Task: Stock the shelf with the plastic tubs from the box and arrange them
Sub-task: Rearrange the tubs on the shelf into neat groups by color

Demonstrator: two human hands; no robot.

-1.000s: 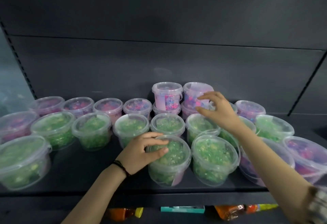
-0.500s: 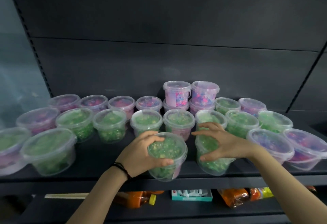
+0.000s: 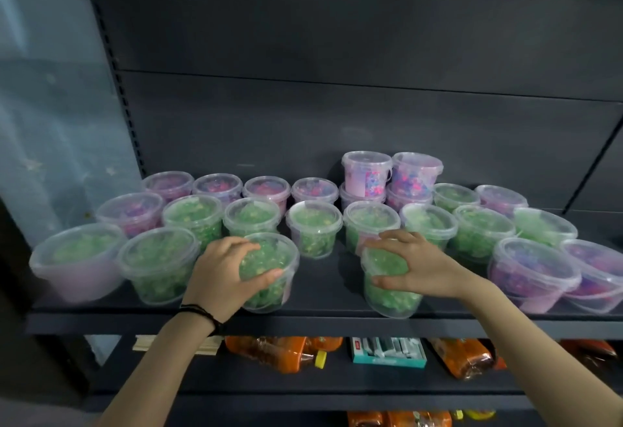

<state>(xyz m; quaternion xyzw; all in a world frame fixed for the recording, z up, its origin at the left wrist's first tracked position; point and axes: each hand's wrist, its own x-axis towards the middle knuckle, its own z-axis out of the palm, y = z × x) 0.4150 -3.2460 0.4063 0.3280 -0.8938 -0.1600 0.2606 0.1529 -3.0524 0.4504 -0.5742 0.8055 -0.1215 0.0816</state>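
On the dark shelf (image 3: 320,295), my left hand (image 3: 224,280) clasps one green tub (image 3: 273,274); my right hand (image 3: 419,266) clasps another green tub (image 3: 387,295).

left hand (image 3: 225,270): fingers curled, gripping | right hand (image 3: 418,264): fingers seemingly clasping

The left hand (image 3: 226,273) gripped a clear plastic tub of green pieces (image 3: 269,274) on the dark metal shelf (image 3: 323,322); the right hand (image 3: 416,266) clasped another green-filled clear tub (image 3: 391,295) beside it.

free: shelf (image 3: 323,278) gap between held tubs | blocked: tub rows (image 3: 313,227) behind
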